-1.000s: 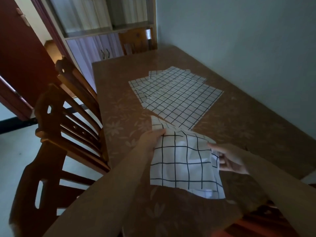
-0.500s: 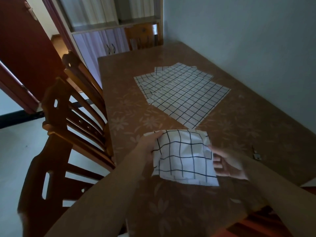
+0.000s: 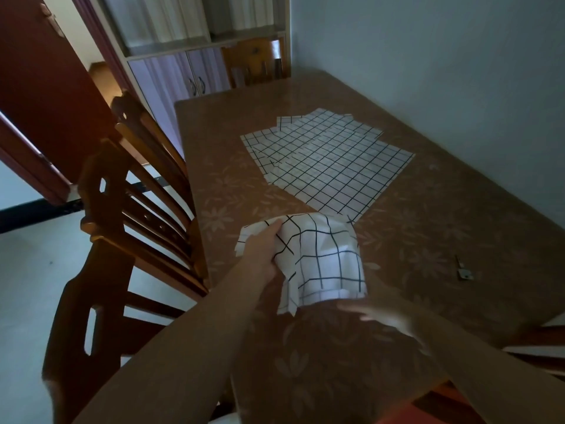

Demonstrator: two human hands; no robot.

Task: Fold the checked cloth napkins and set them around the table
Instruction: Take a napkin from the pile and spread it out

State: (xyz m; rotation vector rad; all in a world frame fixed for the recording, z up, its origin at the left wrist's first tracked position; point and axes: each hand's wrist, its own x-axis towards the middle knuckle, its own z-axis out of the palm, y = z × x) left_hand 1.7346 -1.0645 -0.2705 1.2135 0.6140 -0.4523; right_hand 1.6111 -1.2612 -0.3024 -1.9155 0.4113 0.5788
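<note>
One hand now carries the folded napkin (image 3: pixel 324 258): the left hand (image 3: pixel 263 249) grips its left edge, while the right hand (image 3: pixel 379 313) has let go and hovers blurred at 6 o'clock below it (fingers seemingly loose). Folding looks finished; placing comes next, the unfolded napkins (image 3: pixel 330 160) waiting at 12 o'clock.

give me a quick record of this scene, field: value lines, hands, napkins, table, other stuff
left hand: left hand grips the left edge of the partly folded white black-checked cloth napkin
right hand: right hand blurred, below the napkin's near edge, not gripping it; contact unclear
unfolded napkins: overlapping pile of flat checked napkins at the table's middle
table: brown floral-patterned table against the pale wall
small item: small metal object on the table at right; too small to identify
seating: wooden slat-back chairs along the table's left side
</note>
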